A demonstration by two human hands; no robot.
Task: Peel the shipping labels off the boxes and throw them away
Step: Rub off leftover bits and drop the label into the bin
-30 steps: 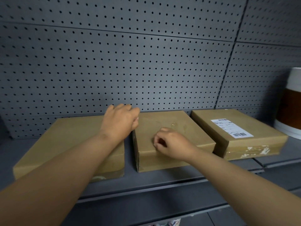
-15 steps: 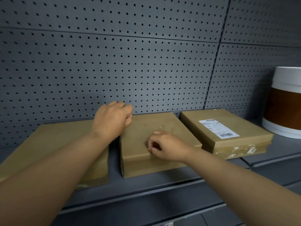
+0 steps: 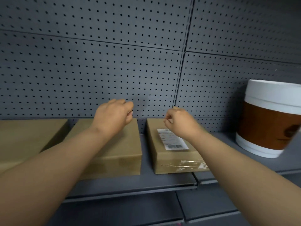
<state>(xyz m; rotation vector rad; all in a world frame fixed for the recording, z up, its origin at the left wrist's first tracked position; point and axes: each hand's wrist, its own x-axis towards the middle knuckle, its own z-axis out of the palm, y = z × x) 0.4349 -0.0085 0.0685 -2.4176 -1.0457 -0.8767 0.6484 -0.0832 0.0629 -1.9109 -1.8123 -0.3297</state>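
Both hands lifted off middle box (image 3: 123, 149), right hand (image 3: 178, 123) now over labelled box (image 3: 172, 152)

Shop or stockroom shelving bay.
Grey pegboard back panels (image 3: 101, 70), metal shelf (image 3: 130, 185), cardboard boxes (image 3: 117, 154) in a row, one carrying a shipping label (image 3: 172, 141).

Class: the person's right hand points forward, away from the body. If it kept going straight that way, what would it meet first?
Most likely the grey pegboard wall behind the shelf: the right hand hovers above the labelled box. Depth is unclear.
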